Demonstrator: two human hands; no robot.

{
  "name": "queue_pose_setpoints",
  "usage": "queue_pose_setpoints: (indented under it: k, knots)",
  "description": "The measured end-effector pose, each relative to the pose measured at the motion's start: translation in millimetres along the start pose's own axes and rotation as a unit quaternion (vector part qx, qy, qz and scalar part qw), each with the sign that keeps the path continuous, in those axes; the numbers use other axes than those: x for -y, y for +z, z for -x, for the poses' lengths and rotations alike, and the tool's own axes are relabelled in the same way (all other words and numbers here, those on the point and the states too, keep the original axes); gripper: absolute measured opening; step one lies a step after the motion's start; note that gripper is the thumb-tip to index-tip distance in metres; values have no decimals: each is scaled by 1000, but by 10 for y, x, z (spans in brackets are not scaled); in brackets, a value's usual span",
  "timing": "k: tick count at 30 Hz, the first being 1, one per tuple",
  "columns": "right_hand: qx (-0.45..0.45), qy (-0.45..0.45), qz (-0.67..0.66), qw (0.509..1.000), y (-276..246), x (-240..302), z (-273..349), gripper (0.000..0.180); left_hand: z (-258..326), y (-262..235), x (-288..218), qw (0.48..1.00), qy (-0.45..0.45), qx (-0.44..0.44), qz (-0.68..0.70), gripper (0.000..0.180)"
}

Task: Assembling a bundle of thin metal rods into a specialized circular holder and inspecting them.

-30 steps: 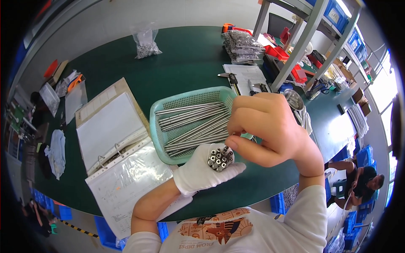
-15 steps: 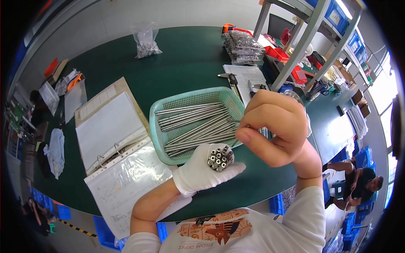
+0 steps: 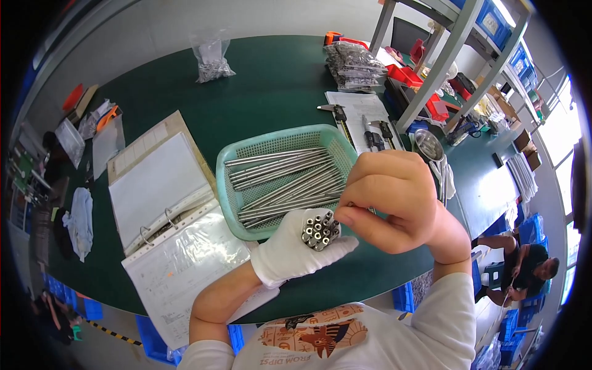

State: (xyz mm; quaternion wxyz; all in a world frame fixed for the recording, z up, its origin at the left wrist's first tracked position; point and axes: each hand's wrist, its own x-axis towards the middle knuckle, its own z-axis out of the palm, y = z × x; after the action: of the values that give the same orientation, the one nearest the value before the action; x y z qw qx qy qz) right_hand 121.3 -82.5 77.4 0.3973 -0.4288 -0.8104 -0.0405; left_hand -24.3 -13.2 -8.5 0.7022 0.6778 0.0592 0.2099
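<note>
1. From the head camera: holding a bundle of metal rods (image 3: 320,231) in the white-gloved left hand (image 3: 290,246), with fingers wrapped around it and thumb stretched out to the right.
2. Pointing hollow rod ends up toward the camera, clustered close together, beside the near edge of the basket (image 3: 277,139).
3. Pinching a small dark piece (image 3: 351,205) between thumb and forefinger of the bare right hand (image 3: 394,197), with the other fingers curled in; mostly hidden, so cannot tell its shape.
4. Holding the right fingertips just beside the top of the bundle; cannot tell whether touching.
5. Lying inside the pale green basket: loose rods (image 3: 290,196), side by side at a slant.
6. Spread out left of the basket on the dark green table (image 3: 271,80): a ring binder (image 3: 160,169).
7. Lying beyond the basket, toward the right: paper sheets (image 3: 357,103) with calipers (image 3: 385,130) on top.
</note>
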Motion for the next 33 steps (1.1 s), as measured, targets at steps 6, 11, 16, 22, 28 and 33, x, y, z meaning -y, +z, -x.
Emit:
queue_pose_setpoints:
  k: [6,11,16,22,28,33]
  knots:
    - [-5,1,40,999,-40,66,-9,11,12,-20,8,1000,-14,8,-13,14]
    - [-6,-4,13,1000,-46,103,-2,11,8,4,-47,1000,13,2,-1,12]
    - [-38,6,-15,999,30,63,17,10,10,-8,-35,1000,0,9,-2,12]
    - [3,-7,14,1000,2,69,14,9,10,-12,-34,1000,27,10,-8,11]
    - [13,4,25,1000,-42,95,-11,10,10,-26,-54,999,28,14,-28,10]
    - [14,0,28,1000,-72,98,-36,11,10,3,-38,1000,26,-2,13,10]
